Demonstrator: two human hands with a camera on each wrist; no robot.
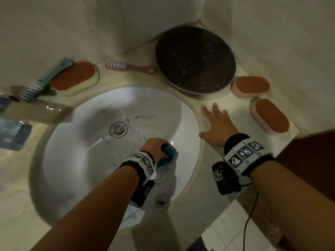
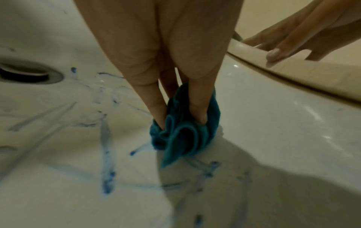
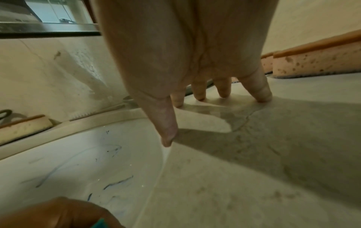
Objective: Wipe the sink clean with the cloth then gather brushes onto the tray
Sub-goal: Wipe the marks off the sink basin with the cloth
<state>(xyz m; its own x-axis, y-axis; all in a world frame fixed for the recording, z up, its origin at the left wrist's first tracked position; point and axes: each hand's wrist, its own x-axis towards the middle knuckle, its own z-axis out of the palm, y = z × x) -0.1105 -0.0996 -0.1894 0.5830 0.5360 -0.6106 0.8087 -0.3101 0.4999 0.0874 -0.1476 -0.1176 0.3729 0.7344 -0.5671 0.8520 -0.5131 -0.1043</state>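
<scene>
Left hand (image 1: pixel 154 145) fingers (image 2: pixel 197 108) clench bunched teal cloth (image 2: pixel 183 132) against near wall of sink (image 1: pixel 196 127), likely concentrating pressure on blue streaks (image 2: pixel 106 154); right hand (image 1: pixel 217 124) splayed, grasping nothing, on tabletop (image 1: pixel 208 205), apparently bracing; pink brush (image 1: pixel 126 67) awaits beside tray (image 1: pixel 194 59).

No legible txt anywhere.

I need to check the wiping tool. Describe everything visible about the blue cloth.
The cloth is small, teal-blue soft fabric, crumpled into a folded wad with one corner hanging down. The left hand pinches it from above, fingers dug into its folds, pressing it against the white sink wall near the rim, among blue smears.
</scene>
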